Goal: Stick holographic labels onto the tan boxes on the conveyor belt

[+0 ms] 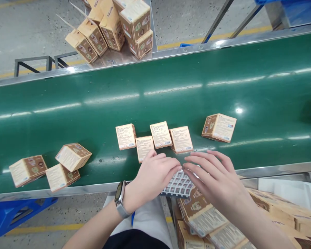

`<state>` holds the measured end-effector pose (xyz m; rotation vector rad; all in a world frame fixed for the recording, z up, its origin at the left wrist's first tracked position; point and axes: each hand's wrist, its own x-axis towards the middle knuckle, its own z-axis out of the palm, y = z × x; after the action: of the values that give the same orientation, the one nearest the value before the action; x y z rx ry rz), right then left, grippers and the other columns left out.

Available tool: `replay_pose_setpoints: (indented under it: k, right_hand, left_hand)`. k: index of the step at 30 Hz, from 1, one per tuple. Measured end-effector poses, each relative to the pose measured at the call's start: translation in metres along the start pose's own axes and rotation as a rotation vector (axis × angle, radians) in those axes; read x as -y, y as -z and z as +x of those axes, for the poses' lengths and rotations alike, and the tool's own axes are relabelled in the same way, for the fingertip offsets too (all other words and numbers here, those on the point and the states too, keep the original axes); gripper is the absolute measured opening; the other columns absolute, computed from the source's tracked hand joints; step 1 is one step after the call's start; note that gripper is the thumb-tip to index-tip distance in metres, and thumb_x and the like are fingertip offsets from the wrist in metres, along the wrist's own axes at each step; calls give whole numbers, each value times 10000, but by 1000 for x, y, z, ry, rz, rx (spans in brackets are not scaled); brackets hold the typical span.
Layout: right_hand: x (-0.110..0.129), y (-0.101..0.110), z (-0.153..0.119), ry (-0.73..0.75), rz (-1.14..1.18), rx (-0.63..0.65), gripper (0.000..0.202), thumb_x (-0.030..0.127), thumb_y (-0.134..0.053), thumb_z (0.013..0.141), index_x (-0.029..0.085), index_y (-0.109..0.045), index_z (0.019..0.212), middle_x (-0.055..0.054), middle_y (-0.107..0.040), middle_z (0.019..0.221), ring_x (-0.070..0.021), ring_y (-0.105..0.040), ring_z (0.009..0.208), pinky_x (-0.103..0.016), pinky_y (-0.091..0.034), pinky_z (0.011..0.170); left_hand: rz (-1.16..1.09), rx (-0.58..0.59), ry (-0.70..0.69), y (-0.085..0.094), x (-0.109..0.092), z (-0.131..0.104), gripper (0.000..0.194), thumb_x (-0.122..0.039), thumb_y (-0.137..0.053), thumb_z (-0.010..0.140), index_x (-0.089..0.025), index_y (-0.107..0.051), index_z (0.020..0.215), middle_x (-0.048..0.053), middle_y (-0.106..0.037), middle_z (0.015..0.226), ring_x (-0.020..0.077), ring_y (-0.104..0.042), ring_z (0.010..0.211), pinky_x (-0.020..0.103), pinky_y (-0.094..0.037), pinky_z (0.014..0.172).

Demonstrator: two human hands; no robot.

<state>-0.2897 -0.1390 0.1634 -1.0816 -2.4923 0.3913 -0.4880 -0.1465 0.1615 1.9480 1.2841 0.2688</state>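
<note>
A sheet with rows of small pictured squares, which look like stickers, lies tilted between my hands at the belt's near edge. My left hand, with a watch on its wrist, is closed, fingertips together at the sheet's upper edge; whatever they pinch is hidden. Over the sheet's right side, my right hand has its fingers stretched out and slightly apart, its thumb hidden. Just beyond my hands stand small brown and cream boxes: a left one, one partly behind my left hand, a middle one and a right one.
A green conveyor belt crosses the view. Single box sits to the right, and a group of boxes to the left. Stacked boxes stand on a far metal shelf. Flat cartons lie below my right arm.
</note>
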Motion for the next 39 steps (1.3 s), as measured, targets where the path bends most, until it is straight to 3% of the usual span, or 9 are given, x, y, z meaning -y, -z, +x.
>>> replay_pose_setpoints:
  k: [5, 7, 10, 12, 15, 19, 24, 30, 39]
  right_hand:
    - [5, -1, -4, -36, 117, -63, 198, 105, -562, 925, 278, -653, 956, -31, -750, 1013, -224, -685, 1012, -439, -459, 965]
    - [-6, -5, -6, -250, 304, -76, 108, 224, -569, 937, 277, -648, 886, -38, -739, 1015, -233, -680, 1011, -428, -500, 919]
    - [-39, -20, -8, -755, 551, -104, 233, 470, -599, 887, 258, -637, 799, -72, -704, 1156, -274, -653, 1079, -457, -518, 913]
    - [-65, -37, -9, -1040, 689, -162, 355, 600, -686, 760, 246, -653, 781, -84, -699, 1186, -299, -637, 1109, -486, -492, 963]
    - [-91, -63, -10, -1231, 904, -245, 520, 678, -785, 565, 224, -682, 797, -101, -729, 1089, -307, -648, 1068, -496, -481, 984]
    - [-95, -79, -9, -1238, 935, -289, 572, 712, -787, 506, 212, -658, 751, -99, -729, 1049, -278, -669, 993, -454, -522, 929]
    - [-95, -75, -10, -1198, 837, -325, 541, 707, -758, 544, 213, -629, 723, -98, -711, 1073, -261, -661, 967, -427, -533, 883]
    - [-96, -72, -10, -1139, 636, -368, 470, 649, -718, 608, 215, -609, 753, -88, -704, 900, -259, -652, 865, -467, -519, 868]
    - [-120, -61, -15, -1050, 324, -417, 503, 542, -592, 771, 192, -474, 1113, -103, -673, 892, -277, -684, 800, -485, -553, 790]
  left_hand:
    - [-61, 2, 141, 0, 2, 0, 312, -253, -382, 1045, -200, -650, 894, -21, -729, 791, 154, -632, 711, 329, -375, 761]
    - [-68, 10, 178, -1, 8, 0, 284, -243, -408, 1034, -201, -650, 891, -20, -733, 804, 165, -649, 753, 342, -399, 783]
    - [11, 46, 61, -8, 19, 2, 246, -226, -444, 1020, -201, -648, 884, 6, -750, 1069, 206, -649, 1045, 410, -412, 945]
    - [120, 63, -85, -18, 26, 6, 243, -226, -455, 1014, -196, -648, 870, 21, -646, 1343, 250, -513, 1311, 488, -336, 1096]
    - [314, 74, -251, -36, 30, 20, 223, -216, -478, 996, -177, -662, 875, 51, -467, 1526, 299, -323, 1459, 581, -234, 1180]
    - [464, 141, -332, -47, 26, 41, 166, -140, -531, 938, -146, -695, 963, 88, -432, 1546, 325, -319, 1461, 590, -259, 1187]
    - [504, 198, -329, -47, 19, 55, 228, -113, -514, 929, -148, -722, 1016, 72, -428, 1550, 320, -343, 1449, 576, -299, 1180]
    - [502, 245, -327, -47, 13, 64, 245, -100, -518, 917, -133, -731, 1033, 75, -411, 1560, 315, -335, 1453, 594, -272, 1190]
    - [454, 239, -359, -60, 3, 84, 213, -94, -541, 901, -155, -729, 979, 82, -448, 1536, 274, -326, 1463, 546, -294, 1182]
